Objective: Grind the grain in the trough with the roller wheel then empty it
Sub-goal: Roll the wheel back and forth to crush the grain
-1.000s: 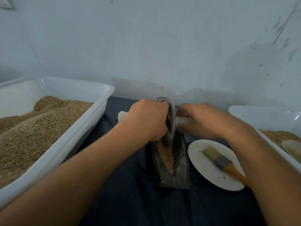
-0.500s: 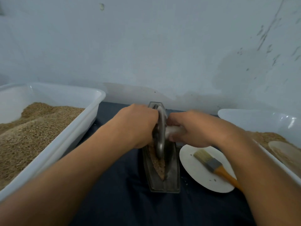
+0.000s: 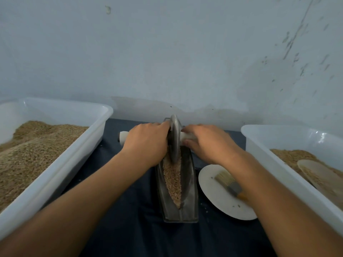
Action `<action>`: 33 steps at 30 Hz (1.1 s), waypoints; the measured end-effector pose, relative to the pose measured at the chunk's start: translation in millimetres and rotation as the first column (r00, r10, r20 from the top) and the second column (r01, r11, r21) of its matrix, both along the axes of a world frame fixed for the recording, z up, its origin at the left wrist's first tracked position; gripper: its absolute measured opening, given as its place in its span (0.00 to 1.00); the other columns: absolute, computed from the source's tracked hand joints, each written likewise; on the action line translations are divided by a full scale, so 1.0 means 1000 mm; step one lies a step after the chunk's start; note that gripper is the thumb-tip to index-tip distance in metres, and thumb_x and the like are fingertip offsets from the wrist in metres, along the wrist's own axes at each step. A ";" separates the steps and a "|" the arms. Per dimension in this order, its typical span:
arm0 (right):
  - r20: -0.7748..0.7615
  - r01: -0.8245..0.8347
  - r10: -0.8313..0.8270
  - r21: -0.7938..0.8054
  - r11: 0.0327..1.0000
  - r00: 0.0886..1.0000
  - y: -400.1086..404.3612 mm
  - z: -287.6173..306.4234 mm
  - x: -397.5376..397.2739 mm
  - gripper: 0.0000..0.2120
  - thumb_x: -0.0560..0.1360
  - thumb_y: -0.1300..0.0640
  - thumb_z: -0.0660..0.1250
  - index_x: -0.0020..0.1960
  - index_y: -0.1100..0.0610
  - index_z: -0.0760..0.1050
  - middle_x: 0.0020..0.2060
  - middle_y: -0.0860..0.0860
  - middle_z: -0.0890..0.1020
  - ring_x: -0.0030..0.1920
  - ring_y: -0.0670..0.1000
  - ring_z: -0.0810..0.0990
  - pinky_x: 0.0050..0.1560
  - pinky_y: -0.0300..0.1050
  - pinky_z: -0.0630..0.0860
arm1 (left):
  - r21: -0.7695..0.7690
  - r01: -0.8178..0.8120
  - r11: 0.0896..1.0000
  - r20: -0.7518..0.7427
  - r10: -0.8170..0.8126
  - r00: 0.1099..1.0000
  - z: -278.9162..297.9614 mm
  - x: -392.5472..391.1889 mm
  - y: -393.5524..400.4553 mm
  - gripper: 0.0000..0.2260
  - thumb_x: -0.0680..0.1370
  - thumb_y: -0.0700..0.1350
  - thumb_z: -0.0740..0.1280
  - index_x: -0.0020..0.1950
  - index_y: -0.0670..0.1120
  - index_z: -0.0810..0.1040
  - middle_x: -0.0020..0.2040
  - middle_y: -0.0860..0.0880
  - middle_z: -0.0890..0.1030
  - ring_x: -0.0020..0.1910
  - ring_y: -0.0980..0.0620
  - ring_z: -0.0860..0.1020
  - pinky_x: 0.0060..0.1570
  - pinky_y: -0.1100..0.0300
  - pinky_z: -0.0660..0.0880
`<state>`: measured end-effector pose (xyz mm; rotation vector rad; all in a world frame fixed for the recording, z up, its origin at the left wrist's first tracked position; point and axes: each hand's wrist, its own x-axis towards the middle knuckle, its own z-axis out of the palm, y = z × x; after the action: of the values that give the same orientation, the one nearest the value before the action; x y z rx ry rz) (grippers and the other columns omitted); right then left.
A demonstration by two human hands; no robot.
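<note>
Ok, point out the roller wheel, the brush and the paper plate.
roller wheel (image 3: 175,138): head view, on the grey metal disc between the two hands.
brush (image 3: 224,178): head view, on the pale bristles.
paper plate (image 3: 209,184): head view, on bare white surface left of the bristles.

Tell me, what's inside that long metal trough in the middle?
The trough holds brown crushed grain along its groove, and the roller wheel stands in its far part. Both hands and the wheel hide the far end, so what lies there cannot be seen.
</note>
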<state>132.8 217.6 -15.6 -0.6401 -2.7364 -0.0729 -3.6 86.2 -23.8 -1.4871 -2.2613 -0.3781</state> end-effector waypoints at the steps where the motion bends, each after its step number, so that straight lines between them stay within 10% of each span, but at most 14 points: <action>1: 0.024 0.004 -0.003 -0.032 0.999 1.000 -0.003 0.004 0.002 0.16 0.77 0.42 0.65 0.64 0.42 0.75 0.55 0.49 0.82 0.54 0.55 0.80 0.48 0.50 0.77 | -0.046 0.003 0.999 0.009 -0.003 1.000 0.004 0.002 -0.002 0.05 0.78 0.46 0.60 0.53 0.52 0.69 0.37 0.54 0.69 0.34 0.50 0.67 0.28 0.57 0.58; 14: 0.375 -0.073 0.123 -0.143 0.987 0.919 -0.037 0.052 0.034 0.19 0.66 0.36 0.72 0.51 0.37 0.68 0.42 0.37 0.76 0.42 0.39 0.75 0.36 0.41 0.70 | -0.379 0.149 0.913 -0.029 -0.173 0.984 0.059 0.040 -0.055 0.09 0.72 0.54 0.66 0.39 0.52 0.69 0.37 0.53 0.74 0.36 0.52 0.74 0.38 0.56 0.74; 27: 0.064 0.011 -0.001 -0.162 0.987 0.998 0.001 0.008 0.005 0.17 0.79 0.41 0.62 0.67 0.41 0.73 0.59 0.49 0.81 0.58 0.56 0.78 0.54 0.52 0.76 | -0.065 0.011 0.998 0.023 -0.010 1.000 0.010 0.004 -0.006 0.09 0.76 0.42 0.63 0.54 0.50 0.69 0.36 0.52 0.68 0.37 0.49 0.66 0.36 0.54 0.63; 33: 0.007 -0.006 0.006 -0.005 1.000 1.000 0.005 -0.004 -0.004 0.17 0.81 0.41 0.58 0.67 0.45 0.72 0.55 0.52 0.81 0.54 0.57 0.79 0.50 0.53 0.76 | 0.066 0.074 0.995 0.006 -0.074 0.997 -0.007 -0.008 0.002 0.07 0.77 0.42 0.60 0.47 0.51 0.63 0.39 0.51 0.75 0.39 0.48 0.68 0.37 0.54 0.63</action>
<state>128.8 222.3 -19.5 -0.6345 -2.7455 -0.0672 -12.1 88.0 -31.1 -1.5417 -2.1831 -0.4776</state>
